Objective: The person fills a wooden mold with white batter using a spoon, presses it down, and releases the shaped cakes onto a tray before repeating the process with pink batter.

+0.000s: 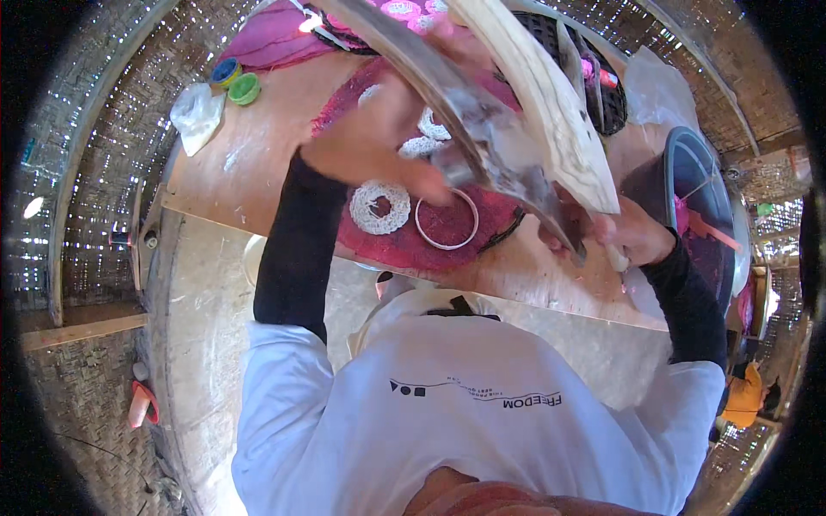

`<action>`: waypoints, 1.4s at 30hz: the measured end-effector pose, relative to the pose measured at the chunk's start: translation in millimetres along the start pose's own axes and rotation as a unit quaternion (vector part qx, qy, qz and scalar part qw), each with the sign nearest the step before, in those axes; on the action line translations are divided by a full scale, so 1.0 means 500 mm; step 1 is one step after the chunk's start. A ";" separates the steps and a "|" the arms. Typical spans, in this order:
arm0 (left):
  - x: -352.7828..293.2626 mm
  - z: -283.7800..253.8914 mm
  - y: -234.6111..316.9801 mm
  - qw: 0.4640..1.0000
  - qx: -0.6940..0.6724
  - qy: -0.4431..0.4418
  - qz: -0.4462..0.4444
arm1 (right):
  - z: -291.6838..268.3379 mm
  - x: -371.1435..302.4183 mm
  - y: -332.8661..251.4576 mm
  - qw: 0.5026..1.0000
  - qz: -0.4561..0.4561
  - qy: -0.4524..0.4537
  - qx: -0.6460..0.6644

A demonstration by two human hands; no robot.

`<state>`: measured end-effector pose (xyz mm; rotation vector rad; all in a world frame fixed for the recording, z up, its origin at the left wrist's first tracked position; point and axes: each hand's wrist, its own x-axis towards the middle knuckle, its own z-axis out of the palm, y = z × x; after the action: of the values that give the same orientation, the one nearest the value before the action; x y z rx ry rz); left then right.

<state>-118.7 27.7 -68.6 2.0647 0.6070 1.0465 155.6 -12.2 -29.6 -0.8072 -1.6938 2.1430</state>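
Two long wooden pieces, one pale with wavy grain and one grey-brown, slant across the table from the far edge. Around their near ends my right hand is closed, with the fingers partly hidden behind the wood. My left hand is smeared by motion beside the grey-brown piece, so its grip does not show. Just below its fingers a thin pale ring lies on a pink mesh cloth. Next to it sits a white lacy disc of squiggly strands. More white lacy discs lie farther back.
Pink lacy pieces lie at the far edge near a black basket. A dark tub stands on the right. At left are a green cup, a blue-and-yellow cup and a plastic bag. The table's front edge runs before me.
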 end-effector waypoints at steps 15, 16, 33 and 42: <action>-0.060 0.004 -0.140 0.664 -0.723 0.183 0.053 | -0.040 0.080 0.085 0.955 0.255 -0.029 -0.147; -0.064 -0.001 -0.143 0.676 -0.712 0.181 0.058 | -0.036 0.082 0.089 0.958 0.242 -0.016 -0.155; -0.071 0.066 -0.207 0.648 -0.717 0.254 0.026 | -0.052 0.055 0.009 0.887 0.337 0.093 -0.301; -0.099 -0.011 -0.184 0.684 -0.688 0.237 0.041 | 0.013 0.105 0.037 0.915 0.212 0.104 -0.326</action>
<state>-158.3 53.3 -162.0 0.4647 -0.1422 1.4240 112.0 6.3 -59.3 -1.6486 -2.2992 1.5989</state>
